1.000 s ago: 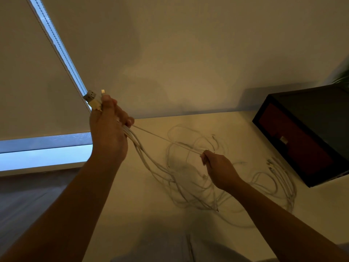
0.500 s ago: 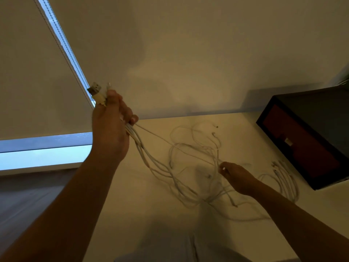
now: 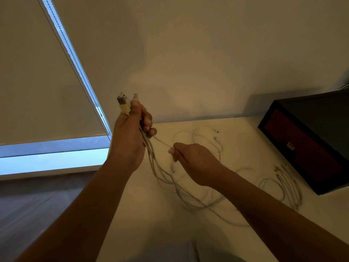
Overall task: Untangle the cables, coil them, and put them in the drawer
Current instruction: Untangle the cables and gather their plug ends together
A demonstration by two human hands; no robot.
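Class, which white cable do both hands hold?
The thin white strand stretched from left hand to right hand; the other cables hang only from the left.

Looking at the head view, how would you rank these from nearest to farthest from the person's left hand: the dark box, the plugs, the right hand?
1. The plugs: held in the left hand, sticking out of its top.
2. The right hand: just to the right and lower, pinching a thin cable that runs to the left hand.
3. The dark box: far right, well past both hands.
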